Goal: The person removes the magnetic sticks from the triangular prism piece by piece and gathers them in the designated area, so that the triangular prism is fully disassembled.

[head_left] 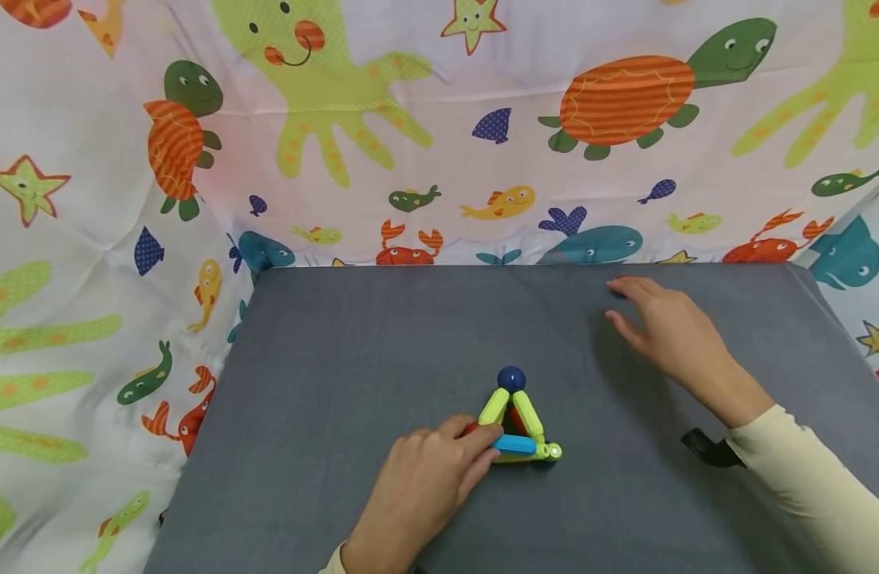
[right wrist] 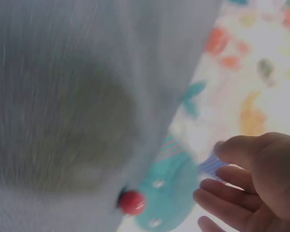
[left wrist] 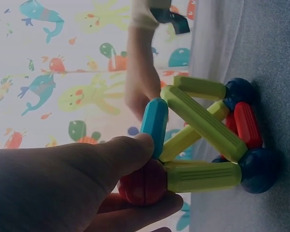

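1. From where I stand, the frame (head_left: 529,414) of rods and balls sits on the grey table (head_left: 339,343), between the person's two hands, nearer the left.
2. The left hand (head_left: 428,478) pinches its raised red ball (left wrist: 144,182) between thumb and fingers. Squeezing or lifting there could, I'd judge, pull the ball off the green rod (left wrist: 203,178) joined to it, and the side might fold.
3. The blue rod (head_left: 516,445) runs from that ball towards the opposite upper corner, where green ends meet with no ball visible. I cannot tell whether its tip touches them. If nothing holds it there, a small twist of the left hand could swing it away.
4. The right hand (head_left: 669,335) hangs over the far right part of the table, thumb and fingers apart, gripping nothing.
5. A loose ball (right wrist: 132,202), red, lies near the far edge, close to those fingers. Being round, it could roll out of reach if a fingertip clips it.
6. The navy ball (left wrist: 261,170) rests on the table at a lower corner; a sideways push might roll it and skew the frame.
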The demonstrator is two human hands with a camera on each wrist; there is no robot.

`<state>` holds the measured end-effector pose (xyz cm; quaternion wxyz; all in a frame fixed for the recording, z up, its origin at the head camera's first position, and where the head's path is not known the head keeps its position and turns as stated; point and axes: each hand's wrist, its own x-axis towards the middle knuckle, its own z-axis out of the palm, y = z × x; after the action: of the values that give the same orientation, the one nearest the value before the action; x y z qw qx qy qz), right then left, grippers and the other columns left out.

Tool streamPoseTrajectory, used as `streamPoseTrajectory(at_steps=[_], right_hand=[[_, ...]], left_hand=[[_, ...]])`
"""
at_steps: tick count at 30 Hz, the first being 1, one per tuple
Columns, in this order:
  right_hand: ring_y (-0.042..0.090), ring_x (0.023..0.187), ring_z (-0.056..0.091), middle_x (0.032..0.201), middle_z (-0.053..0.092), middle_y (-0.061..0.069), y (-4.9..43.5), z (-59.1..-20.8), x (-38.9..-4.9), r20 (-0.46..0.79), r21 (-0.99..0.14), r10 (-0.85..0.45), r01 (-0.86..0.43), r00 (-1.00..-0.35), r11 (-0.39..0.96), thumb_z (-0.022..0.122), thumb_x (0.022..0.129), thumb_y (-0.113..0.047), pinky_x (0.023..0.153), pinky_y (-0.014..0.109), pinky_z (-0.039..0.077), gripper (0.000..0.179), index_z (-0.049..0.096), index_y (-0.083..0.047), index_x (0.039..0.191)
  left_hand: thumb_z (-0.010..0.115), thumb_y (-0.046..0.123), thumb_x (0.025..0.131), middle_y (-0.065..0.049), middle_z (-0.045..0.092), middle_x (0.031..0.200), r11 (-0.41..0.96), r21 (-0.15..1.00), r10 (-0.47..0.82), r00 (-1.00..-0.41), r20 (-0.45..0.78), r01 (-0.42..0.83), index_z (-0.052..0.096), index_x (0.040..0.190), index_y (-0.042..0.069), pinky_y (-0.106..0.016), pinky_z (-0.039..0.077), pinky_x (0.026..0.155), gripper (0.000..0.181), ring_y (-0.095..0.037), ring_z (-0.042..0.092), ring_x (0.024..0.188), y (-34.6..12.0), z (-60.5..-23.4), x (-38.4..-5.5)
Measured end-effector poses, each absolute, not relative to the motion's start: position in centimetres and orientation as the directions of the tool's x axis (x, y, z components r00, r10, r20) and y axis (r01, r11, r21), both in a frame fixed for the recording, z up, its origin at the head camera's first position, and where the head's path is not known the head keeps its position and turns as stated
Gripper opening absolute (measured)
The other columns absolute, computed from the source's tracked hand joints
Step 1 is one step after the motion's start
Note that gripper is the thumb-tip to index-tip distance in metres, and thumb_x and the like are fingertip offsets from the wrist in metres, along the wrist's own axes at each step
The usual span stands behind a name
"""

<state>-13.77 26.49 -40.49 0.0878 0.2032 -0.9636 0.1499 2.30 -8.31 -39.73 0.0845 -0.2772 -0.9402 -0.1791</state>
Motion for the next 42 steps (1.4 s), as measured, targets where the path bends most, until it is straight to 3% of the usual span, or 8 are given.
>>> streamPoseTrajectory(at_steps=[7, 11, 20, 26, 31, 42], right_hand=[[0.039, 0.108, 0.071, 0.135, 0.069, 0.017, 23.4, -38.5, -8.3, 0.198, -0.257, -0.463, -0.502, -0.864, 0.826, 0.083, 0.093, -0.024, 0.09, 0.061, 0.057, 0.054, 0.065, -0.007, 0.142], [0.028, 0.109, 0.073, 0.133, 0.07, 0.009, 22.4, -38.1, -5.5, 0.163, -0.311, -0.51, -0.534, -0.845, 0.786, 0.085, 0.092, -0.027, 0.087, 0.052, 0.062, 0.054, 0.067, -0.013, 0.141], [-0.001, 0.09, 0.065, 0.11, 0.069, -0.012, 20.6, -39.4, -0.5, 0.082, -0.397, -0.554, -0.537, -0.829, 0.745, 0.09, 0.087, -0.024, 0.074, 0.026, 0.06, 0.051, 0.07, -0.02, 0.134], [-0.001, 0.091, 0.064, 0.107, 0.065, -0.017, 20.1, -40.7, 1.1, 0.07, -0.457, -0.548, -0.515, -0.834, 0.725, 0.09, 0.087, -0.026, 0.073, 0.026, 0.059, 0.048, 0.069, -0.022, 0.131], [0.001, 0.096, 0.065, 0.115, 0.066, -0.019, 19.6, -41.9, 1.9, 0.061, -0.488, -0.533, -0.491, -0.844, 0.722, 0.086, 0.091, -0.031, 0.08, 0.029, 0.06, 0.045, 0.067, -0.026, 0.131], [0.001, 0.098, 0.068, 0.115, 0.07, -0.016, 18.8, -43.6, 2.3, 0.085, -0.471, -0.445, -0.43, -0.892, 0.771, 0.085, 0.093, -0.029, 0.08, 0.03, 0.061, 0.037, 0.068, -0.026, 0.126]], left_hand=[[0.078, 0.032, 0.099, 0.004, 0.073, 0.106, 0.789, 0.304, 0.479, -0.844, 0.24, 0.534, 0.077, 0.12, 0.029, -0.021, 0.05, 0.055, 0.022, -0.005, 0.059, 0.062, -8.5, -39.5, 2.5], [0.078, 0.032, 0.099, 0.003, 0.074, 0.107, 0.79, 0.316, 0.474, -0.851, 0.227, 0.525, 0.077, 0.122, 0.028, -0.022, 0.052, 0.057, 0.023, -0.005, 0.061, 0.064, -8.5, -39.4, 2.6], [0.076, 0.032, 0.101, 0.003, 0.074, 0.11, 0.785, 0.33, 0.477, -0.852, 0.217, 0.524, 0.077, 0.123, 0.028, -0.023, 0.053, 0.058, 0.023, -0.006, 0.065, 0.068, -8.4, -39.5, 2.5], [0.076, 0.033, 0.101, 0.003, 0.074, 0.111, 0.778, 0.339, 0.483, -0.849, 0.214, 0.529, 0.076, 0.124, 0.028, -0.022, 0.054, 0.059, 0.024, -0.006, 0.065, 0.068, -8.2, -39.5, 2.4], [0.076, 0.034, 0.1, 0.003, 0.074, 0.111, 0.778, 0.332, 0.485, -0.846, 0.221, 0.533, 0.077, 0.123, 0.028, -0.022, 0.054, 0.059, 0.024, -0.006, 0.066, 0.068, -8.1, -39.6, 2.4], [0.074, 0.033, 0.102, 0.004, 0.074, 0.111, 0.776, 0.343, 0.482, -0.848, 0.22, 0.53, 0.077, 0.123, 0.027, -0.022, 0.053, 0.058, 0.023, -0.005, 0.063, 0.066, -8.0, -39.5, 2.3]])
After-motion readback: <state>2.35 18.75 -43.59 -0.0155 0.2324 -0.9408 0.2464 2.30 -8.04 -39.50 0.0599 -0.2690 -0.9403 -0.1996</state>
